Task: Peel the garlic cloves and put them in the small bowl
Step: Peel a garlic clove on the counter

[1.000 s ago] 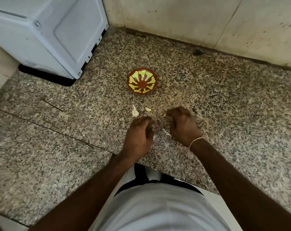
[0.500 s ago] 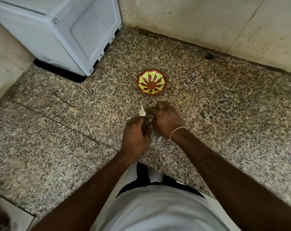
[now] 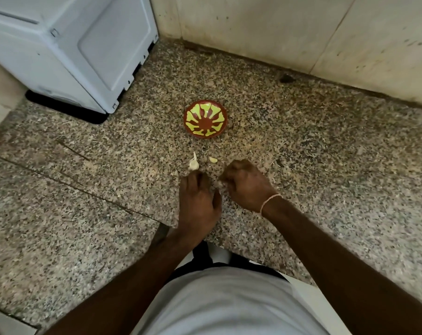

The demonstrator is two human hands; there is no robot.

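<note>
i see both fists, left hand and right hand, curled close above the granite counter, though i cannot tell what they pinch, with the loose garlic cloves lying just short of the small bowl, probably for an easy drop-in.

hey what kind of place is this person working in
Most likely a home kitchen: a speckled granite countertop meets a stained wall, a white appliance stands in the corner, and garlic pieces lie near a small painted bowl.
</note>
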